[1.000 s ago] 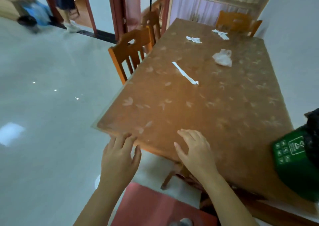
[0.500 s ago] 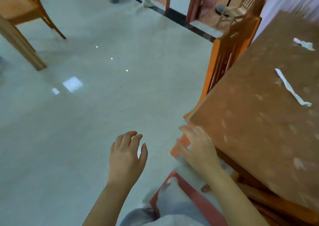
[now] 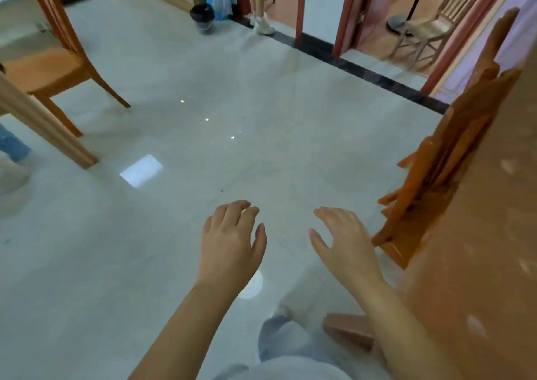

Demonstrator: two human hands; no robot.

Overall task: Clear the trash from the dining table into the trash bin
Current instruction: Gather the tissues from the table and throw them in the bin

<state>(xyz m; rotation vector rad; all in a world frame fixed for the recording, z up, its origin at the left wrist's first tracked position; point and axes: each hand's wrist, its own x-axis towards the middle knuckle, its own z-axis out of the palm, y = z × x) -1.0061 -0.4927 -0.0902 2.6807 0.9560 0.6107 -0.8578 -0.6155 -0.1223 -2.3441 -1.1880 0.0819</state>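
Only the left edge of the brown dining table shows, along the right border of the head view. No trash on it is in view. My left hand and my right hand hover palm down over the grey tiled floor, both with fingers apart and nothing in them. The right hand is a little left of the table's edge, not touching it. A small dark bin stands on the floor far back, near a doorway. The green bin seen earlier is out of view.
An orange wooden chair is tucked against the table's left side. Another wooden chair and a table leg stand at far left. A person's legs are in the doorway at the back. A further chair sits in the room behind.
My view has swung left, away from the table top, so the paper scraps and the green bin left the frame. Both hands came off the table's edge and now hang over the floor.
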